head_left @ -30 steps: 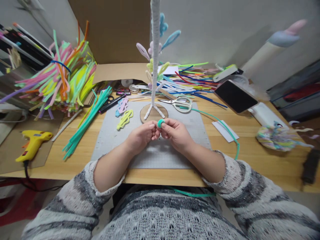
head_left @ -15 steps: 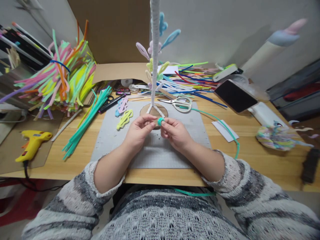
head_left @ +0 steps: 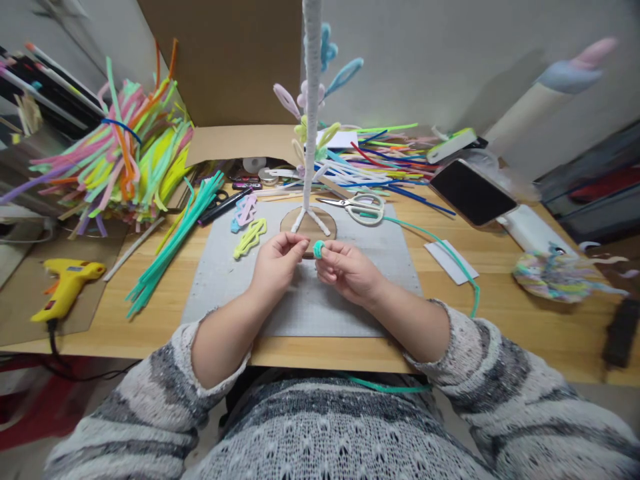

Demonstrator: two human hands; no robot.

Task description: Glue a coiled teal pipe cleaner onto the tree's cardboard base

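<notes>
A small green pipe-cleaner coil (head_left: 319, 249) is pinched between the thumb and fingers of my right hand (head_left: 350, 270). My left hand (head_left: 280, 261) is just left of the coil, apart from it, thumb and forefinger pressed together; whatever may be between them is too small to make out. Behind both hands stands a white wrapped stem (head_left: 311, 113) with splayed feet on a round wooden base (head_left: 327, 225). Blue, lilac and yellow pipe-cleaner flowers and leaves (head_left: 345, 73) show around the stem. Zigzag-bent yellow pipe cleaners (head_left: 250, 238) lie on the grey mat (head_left: 215, 287).
White-handled scissors (head_left: 367, 208) lie behind my right hand, beside a long green pipe cleaner (head_left: 450, 250). Green pipe cleaners (head_left: 177, 243) and a yellow glue gun (head_left: 67, 287) are at the left. A phone (head_left: 473, 192) rests at the right, loose pipe cleaners (head_left: 370, 167) at the back.
The green coil has shifted slightly left and down with my right hand, showing more of its face. My left fingers have closed more tightly together and drawn a little away from it.
</notes>
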